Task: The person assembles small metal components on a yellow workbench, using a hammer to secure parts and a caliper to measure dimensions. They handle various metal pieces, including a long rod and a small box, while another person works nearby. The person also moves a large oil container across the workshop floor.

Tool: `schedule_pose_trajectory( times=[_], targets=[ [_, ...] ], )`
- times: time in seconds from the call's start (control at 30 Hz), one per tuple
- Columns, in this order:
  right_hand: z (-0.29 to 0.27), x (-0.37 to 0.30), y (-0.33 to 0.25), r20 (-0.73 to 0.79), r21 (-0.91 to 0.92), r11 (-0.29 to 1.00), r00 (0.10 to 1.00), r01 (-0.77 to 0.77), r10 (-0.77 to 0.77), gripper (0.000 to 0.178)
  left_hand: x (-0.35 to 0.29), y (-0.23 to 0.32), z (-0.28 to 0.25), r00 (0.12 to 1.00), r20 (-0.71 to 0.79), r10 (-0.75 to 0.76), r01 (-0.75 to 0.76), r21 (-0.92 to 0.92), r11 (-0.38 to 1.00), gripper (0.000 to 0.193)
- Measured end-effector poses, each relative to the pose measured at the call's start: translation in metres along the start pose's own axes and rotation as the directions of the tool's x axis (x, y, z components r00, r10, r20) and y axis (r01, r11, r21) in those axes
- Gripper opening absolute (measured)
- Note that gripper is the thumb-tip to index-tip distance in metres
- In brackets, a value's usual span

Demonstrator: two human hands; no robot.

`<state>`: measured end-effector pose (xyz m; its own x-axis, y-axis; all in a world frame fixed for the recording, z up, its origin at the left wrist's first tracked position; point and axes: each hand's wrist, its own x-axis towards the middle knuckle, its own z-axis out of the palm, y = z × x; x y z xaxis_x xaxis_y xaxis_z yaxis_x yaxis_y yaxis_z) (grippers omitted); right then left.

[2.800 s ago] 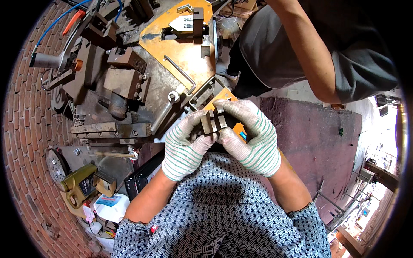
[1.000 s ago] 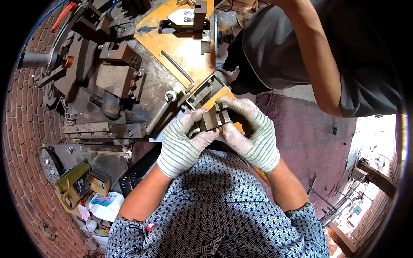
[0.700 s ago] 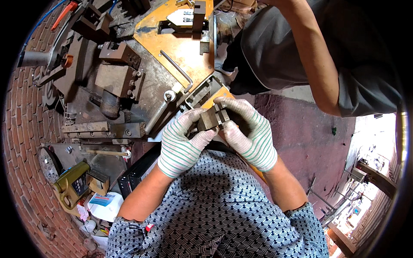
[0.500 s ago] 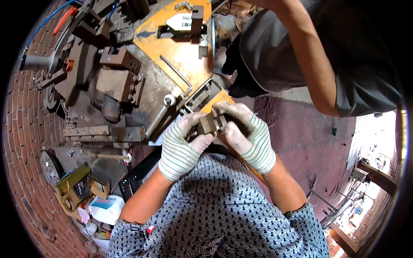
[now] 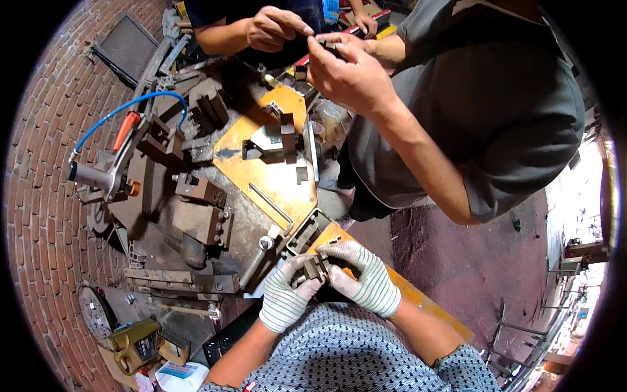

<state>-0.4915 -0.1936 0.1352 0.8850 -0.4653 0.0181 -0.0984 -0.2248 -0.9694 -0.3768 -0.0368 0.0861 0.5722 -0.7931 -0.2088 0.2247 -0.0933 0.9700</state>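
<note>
Both my hands wear white knitted gloves with green stripes and meet in front of my waist. Between them is a small notched metal block (image 5: 314,268). My left hand (image 5: 286,297) grips its left side with thumb and fingers. The fingers of my right hand (image 5: 367,277) close on its right side, and they hide part of it. Just beyond my hands lies the open end of a metal channel (image 5: 307,234) beside a yellow plate. A long-handled wrench (image 5: 259,253) rests to the left of it.
A bent hex key (image 5: 271,209) lies on the yellow machine plate (image 5: 236,140). Heavy metal blocks and a vise-like fixture (image 5: 196,219) stand left. A co-worker in a grey shirt (image 5: 483,117) holds a small dark part at far right; another person's hand (image 5: 277,29) points toward it.
My view has tilted up, so the bench and my hands sit lower, and the co-workers' hands have come into sight. The metal block stays between my hands, turned slightly.
</note>
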Motion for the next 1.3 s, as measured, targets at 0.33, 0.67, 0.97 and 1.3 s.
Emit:
schedule_pose_trajectory(
  times=[0.33, 0.67, 0.97, 1.3],
  targets=[
    [-0.003, 0.001, 0.005, 0.021, -0.007, 1.000, 0.999, -0.026, 0.026, 0.039, 0.004, 0.001, 0.000, 0.999, -0.011, -0.035, 0.036, 0.138, 0.990, 0.048],
    [-0.006, -0.001, -0.003, 0.009, -0.024, 0.999, 0.999, -0.041, 0.041, 0.046, 0.006, -0.002, 0.001, 0.998, 0.022, -0.051, 0.053, -0.083, 0.995, 0.046],
    [-0.013, -0.008, -0.003, -0.102, -0.023, 0.998, 0.993, -0.057, 0.054, 0.039, 0.005, -0.008, 0.000, 0.999, 0.033, -0.023, 0.023, -0.016, 1.000, 0.047],
    [-0.063, -0.044, 0.046, -0.394, -0.361, 0.904, 0.916, -0.228, 0.074, 0.017, 0.008, -0.010, -0.001, 1.000, 0.016, -0.016, 0.015, 0.027, 1.000, 0.047]
  ],
)
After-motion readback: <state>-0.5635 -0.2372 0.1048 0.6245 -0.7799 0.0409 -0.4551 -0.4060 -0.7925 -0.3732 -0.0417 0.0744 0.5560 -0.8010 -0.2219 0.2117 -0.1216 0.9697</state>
